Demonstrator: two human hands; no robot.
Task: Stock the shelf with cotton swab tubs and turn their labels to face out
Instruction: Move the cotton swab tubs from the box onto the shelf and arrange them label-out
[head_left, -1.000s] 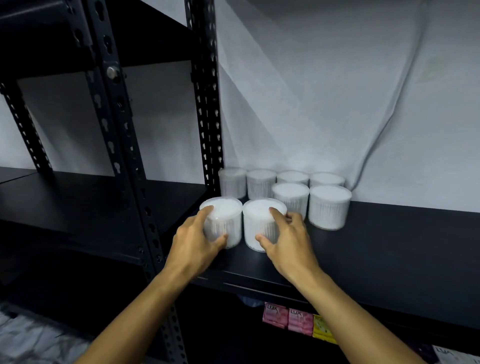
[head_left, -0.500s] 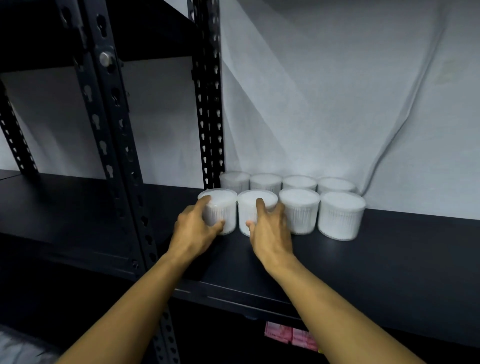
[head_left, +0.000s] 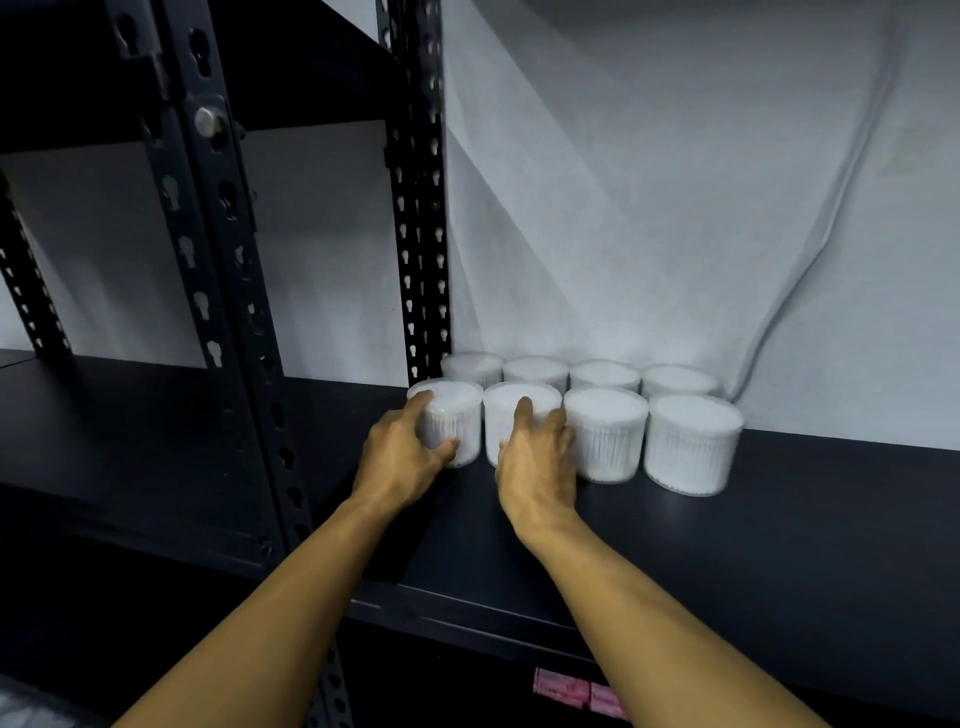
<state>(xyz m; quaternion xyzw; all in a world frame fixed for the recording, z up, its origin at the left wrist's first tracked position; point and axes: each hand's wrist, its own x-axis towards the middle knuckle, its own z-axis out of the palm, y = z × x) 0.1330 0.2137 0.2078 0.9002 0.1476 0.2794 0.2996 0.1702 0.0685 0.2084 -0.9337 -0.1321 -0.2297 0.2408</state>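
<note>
Fingers (head_left: 423, 402) of the left hand (head_left: 400, 457) curl round the near-left tub (head_left: 457, 421), thumb low on its front wall; fingers of the right hand (head_left: 535, 467) wrap the second near tub (head_left: 511, 410), forefinger raised over its lid. Both hands grip; neither tub is seen lifted off the surface.

Black shelf (head_left: 779, 519): broad dark board spanning the view, carrying all tubs toward its far edge. White backdrop sheet (head_left: 649, 208): hangs behind the shelf, creased, with a long fold curving down at the right. Near upright post (head_left: 208, 260): perforated black steel, standing left of the left forearm and well clear of the tubs. Far upright post (head_left: 418, 208): perforated, at the back, just left of the far row; the far-left tub (head_left: 470, 366) stands just beside its foot, so this post bounds the rows on the left.

Tubs: eight white round tubs in two rows of four. Near row, left to right: the two gripped tubs, then the third near tub (head_left: 605, 434) just beside the right hand's knuckles, then the near-right tub (head_left: 693, 444). Far row: three more tubs (head_left: 605, 374) right of the far-left one, partly hidden by the near row. Labels cannot be made out on any tub.

Pink packets (head_left: 576, 691): on the level below, partly hidden by the shelf edge and the right forearm.
</note>
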